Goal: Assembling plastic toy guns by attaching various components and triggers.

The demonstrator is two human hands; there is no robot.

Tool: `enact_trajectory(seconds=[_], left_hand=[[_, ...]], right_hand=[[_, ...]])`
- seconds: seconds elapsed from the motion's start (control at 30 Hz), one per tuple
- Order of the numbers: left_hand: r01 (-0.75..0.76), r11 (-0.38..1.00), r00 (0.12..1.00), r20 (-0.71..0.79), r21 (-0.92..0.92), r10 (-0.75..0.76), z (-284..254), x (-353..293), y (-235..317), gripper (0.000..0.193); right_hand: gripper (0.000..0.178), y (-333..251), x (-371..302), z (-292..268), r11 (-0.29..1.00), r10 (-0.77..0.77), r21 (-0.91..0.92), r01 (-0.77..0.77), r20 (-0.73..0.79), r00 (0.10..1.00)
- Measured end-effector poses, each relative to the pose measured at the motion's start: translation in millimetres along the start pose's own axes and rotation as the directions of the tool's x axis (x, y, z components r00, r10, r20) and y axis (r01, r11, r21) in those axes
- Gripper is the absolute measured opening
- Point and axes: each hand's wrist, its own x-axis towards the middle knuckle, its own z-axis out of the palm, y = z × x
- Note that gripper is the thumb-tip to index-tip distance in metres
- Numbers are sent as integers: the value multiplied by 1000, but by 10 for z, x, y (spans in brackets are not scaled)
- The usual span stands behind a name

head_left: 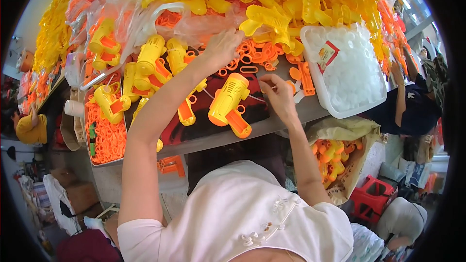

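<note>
A yellow and orange toy gun [229, 101] lies on the dark work surface in front of me, its orange handle toward me. My left hand [224, 49] reaches past it to loose orange ring-shaped parts [262, 53] below the yellow heap. Its fingers bend downward and are drawn together; whatever they hold is hidden. To the right of the toy gun, my right hand [280, 96] hovers beside small orange pieces, fingers curled and slightly apart, with nothing visible between them. Under my left forearm lie several more toy guns [151, 54], partly covered by it.
Yellow plastic shells [310, 0] are heaped along the back. At right stands a white tub [335, 104] of translucent pieces; at left, a tray [125, 153] of small orange parts. A sack [371, 136] of toy parts and a red stool [373, 196] sit lower right. People work nearby.
</note>
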Motion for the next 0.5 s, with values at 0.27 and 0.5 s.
enact_trajectory(seconds=[0.27,0.5], left_hand=[[233,930,971,7,-286,-241,-76,-223,96,39],[290,955,957,-14,58,-290,26,-1398,924,74]], right_hand=[[24,-22,-166,224,961,-196,-189,205,66,978],[15,74,168,78,947,-273,-164,276,42,961]])
